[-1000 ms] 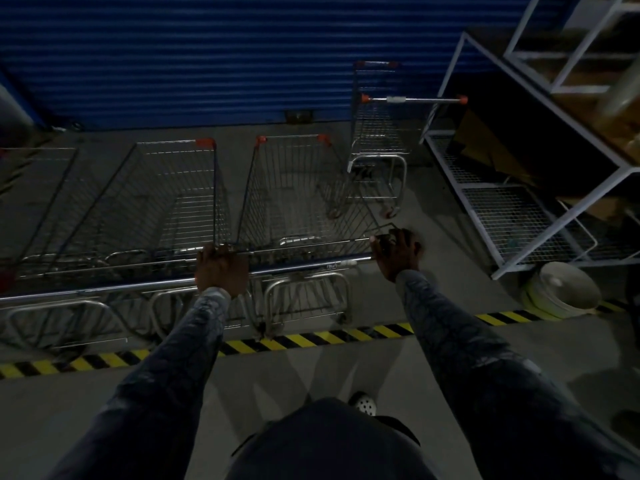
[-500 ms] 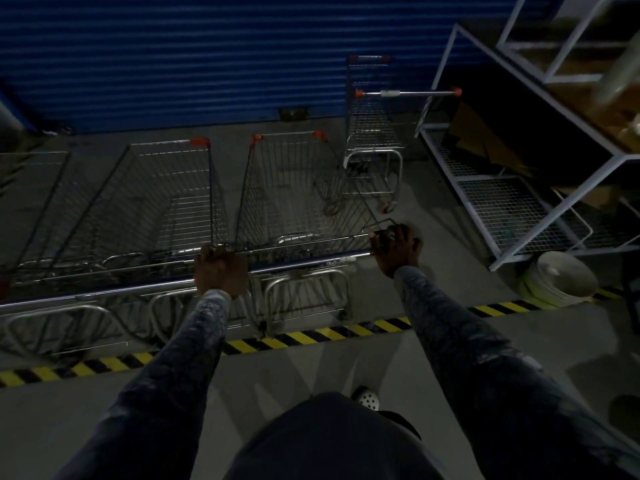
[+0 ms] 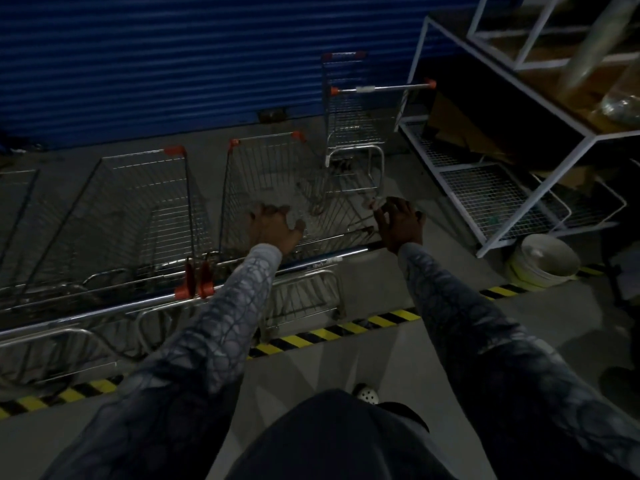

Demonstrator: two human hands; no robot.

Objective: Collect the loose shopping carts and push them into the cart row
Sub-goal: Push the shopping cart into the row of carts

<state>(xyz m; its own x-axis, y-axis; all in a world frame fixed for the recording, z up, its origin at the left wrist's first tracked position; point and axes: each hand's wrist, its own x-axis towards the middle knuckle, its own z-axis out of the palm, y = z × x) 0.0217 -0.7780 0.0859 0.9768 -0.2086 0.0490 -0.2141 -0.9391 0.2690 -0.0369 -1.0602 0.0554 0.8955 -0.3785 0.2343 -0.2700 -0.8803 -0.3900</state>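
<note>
Standing at the yellow-and-black hazard tape (image 3: 329, 332), a person holds both hands spread just past the handle bar (image 3: 325, 262) of the nearest cart (image 3: 242, 188). The left hand (image 3: 273, 230) is over the basket and the right hand (image 3: 400, 223) is at its far corner. The fingers of both are splayed and neither hand grips anything. Whether the palms touch the wire is too dim to tell. The cart sits beside a neighbouring cart (image 3: 149, 209) in a side-by-side row along the tape, so parking this one looks all but done. A lone cart (image 3: 349, 133) stands apart near the blue shutter (image 3: 173, 64), close to a white rack (image 3: 485, 237), and is probably the next pick-up. Collecting it would mean walking round the row to its red-tipped handle, turning it away from the rack and lining it up with the others. All the cart baskets in view appear empty. The rack holds what looks like flattened cardboard on its lower shelves, while blurred items sit higher up. A white pail (image 3: 543, 258) at the foot of the rack is lidded, so its contents are hidden.
</note>
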